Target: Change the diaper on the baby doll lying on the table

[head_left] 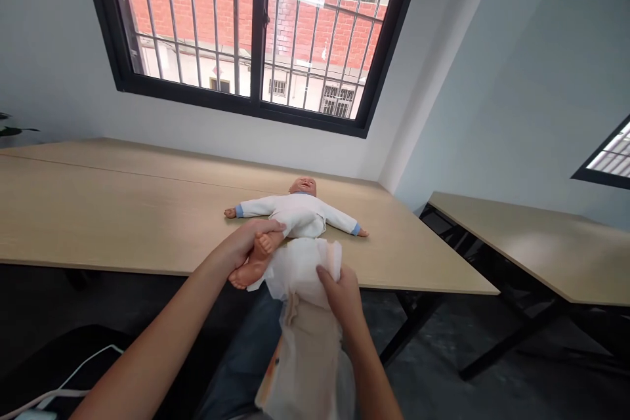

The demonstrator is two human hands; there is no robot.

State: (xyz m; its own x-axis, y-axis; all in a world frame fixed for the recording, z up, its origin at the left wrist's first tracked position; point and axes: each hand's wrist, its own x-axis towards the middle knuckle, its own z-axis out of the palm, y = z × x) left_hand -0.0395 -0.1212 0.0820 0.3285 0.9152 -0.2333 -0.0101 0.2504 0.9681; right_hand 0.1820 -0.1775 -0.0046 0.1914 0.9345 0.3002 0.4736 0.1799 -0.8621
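A baby doll [300, 216] in a white top with blue cuffs lies on its back on the table, arms spread, head toward the window. My left hand [256, 236] is closed round the doll's bare legs, holding them up and to the left; both feet [247, 272] show beside my wrist. At the table's front edge my right hand [339, 285] pinches a white diaper [300, 262] below the doll's bottom. Beneath it, a beige and white soft piece [312, 348] hangs over my lap; whether it joins the diaper I cannot tell.
The light wooden table [147, 210] runs along the wall under a barred window [256, 33]. A second table [516, 236] stands to the right across a gap. A white cable [81, 367] lies at the lower left, and leaves [14, 130] show at the far left.
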